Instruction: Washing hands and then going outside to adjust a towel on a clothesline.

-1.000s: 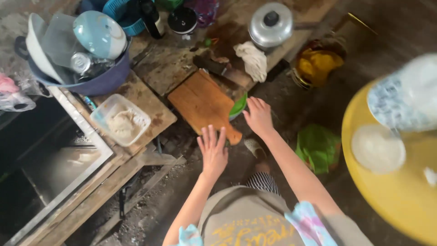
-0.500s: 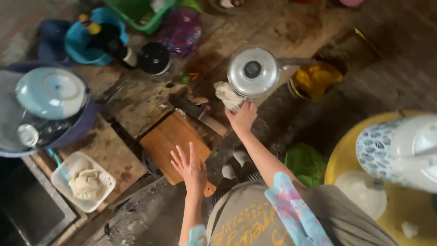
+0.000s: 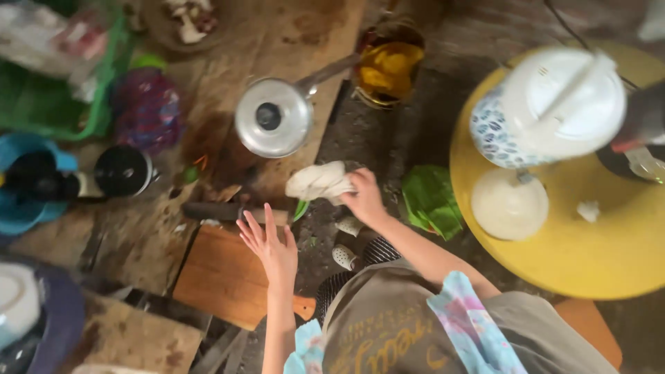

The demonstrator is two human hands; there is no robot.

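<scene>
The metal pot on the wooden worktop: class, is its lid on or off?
On. The metal pot is covered by a round silvery lid with a dark knob at its centre; nothing inside shows. Its long handle points toward the upper right.

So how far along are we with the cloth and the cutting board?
Done: the right hand has the white cloth gripped and lifted at the counter edge. In hand: the left hand hovers open above the wooden cutting board, beside the knife. Left: the board has no cloth on it yet, and the lidded pot sits untouched.

Right hand (image 3: 364, 201) grips white cloth (image 3: 318, 181); left hand (image 3: 271, 248) spread above cutting board (image 3: 222, 277).
</scene>
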